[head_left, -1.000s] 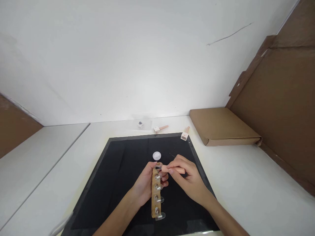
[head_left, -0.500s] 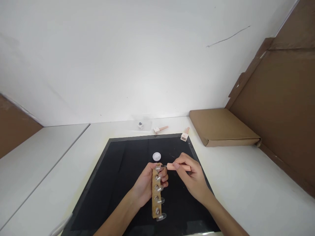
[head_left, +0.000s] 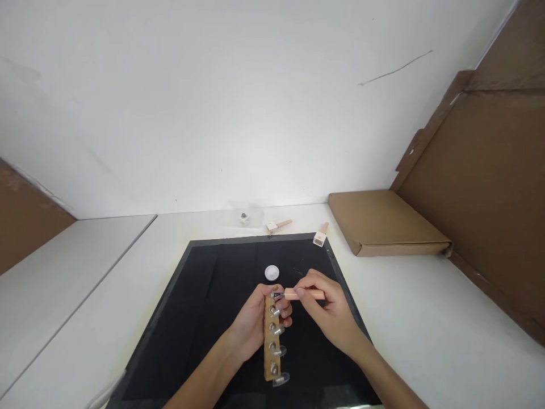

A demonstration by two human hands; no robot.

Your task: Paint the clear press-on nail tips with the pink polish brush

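My left hand (head_left: 252,318) grips the top end of a narrow wooden strip (head_left: 268,352), its fingers wrapped behind it. Several clear false nails (head_left: 280,351) stick out from round metal mounts along the strip. My right hand (head_left: 334,312) pinches the peach handle of a nail polish brush (head_left: 304,294). The dark tip of the brush lies at the topmost nail; whether it touches is too small to tell. Just beyond the strip sits a small round white dish (head_left: 271,273).
A black mat (head_left: 204,318) covers the middle of the white table (head_left: 97,307). Two white-and-peach nail polish bottles (head_left: 271,228) (head_left: 319,238) lie at its far edge. A clear container (head_left: 254,218) stands by the wall, and a flat cardboard box (head_left: 389,221) at the back right.
The brush in my right hand has moved a little left, its tip now over the top nail. My left hand and the strip have barely shifted.
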